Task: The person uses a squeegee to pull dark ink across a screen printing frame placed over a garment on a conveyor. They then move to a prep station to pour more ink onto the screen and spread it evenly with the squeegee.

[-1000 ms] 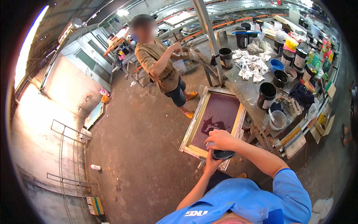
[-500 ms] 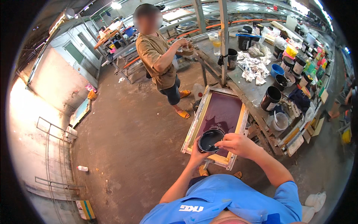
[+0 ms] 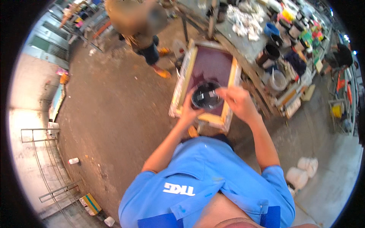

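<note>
- Left fingers [image 3: 188, 99] clasp a round, glossy dark pot [image 3: 207, 95]; right fingers [image 3: 225, 92] bent, grasp too blurred to tell
- Crumpled white rags [image 3: 246, 19] on grey surface [image 3: 243, 46], upper right
- Stained brown floor [image 3: 114, 114]

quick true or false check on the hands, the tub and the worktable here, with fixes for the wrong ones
1. The grip of the left hand is on the tub with dark contents. True.
2. The tub stands on the floor. False: the left hand holds it.
3. The right hand is far from the tub. False: it is at the tub's right rim.
4. White rags lie on the worktable. True.
</note>
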Tool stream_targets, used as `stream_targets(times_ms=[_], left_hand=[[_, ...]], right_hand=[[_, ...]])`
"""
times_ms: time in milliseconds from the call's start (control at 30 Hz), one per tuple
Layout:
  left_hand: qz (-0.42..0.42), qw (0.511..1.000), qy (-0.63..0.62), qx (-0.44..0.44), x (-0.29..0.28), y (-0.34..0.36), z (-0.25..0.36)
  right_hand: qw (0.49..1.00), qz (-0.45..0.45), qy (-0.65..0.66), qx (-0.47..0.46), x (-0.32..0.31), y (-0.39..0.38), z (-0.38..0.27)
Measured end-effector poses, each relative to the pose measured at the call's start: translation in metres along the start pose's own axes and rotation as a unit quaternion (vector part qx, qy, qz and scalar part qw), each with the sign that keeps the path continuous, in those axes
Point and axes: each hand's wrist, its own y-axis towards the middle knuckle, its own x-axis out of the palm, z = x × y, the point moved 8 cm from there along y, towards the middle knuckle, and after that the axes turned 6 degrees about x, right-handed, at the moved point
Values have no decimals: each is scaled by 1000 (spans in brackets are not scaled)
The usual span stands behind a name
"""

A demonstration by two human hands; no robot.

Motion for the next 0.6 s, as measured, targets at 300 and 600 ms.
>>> stream_targets(times_ms=[300, 600], left_hand=[[-6, 1000, 15, 26, 5, -1, 48], [-20, 997, 41, 60, 4, 7, 44]], right_hand=[[995, -21, -19, 92, -6, 4, -4], [993, -7, -81, 91, -11, 0, -13]])
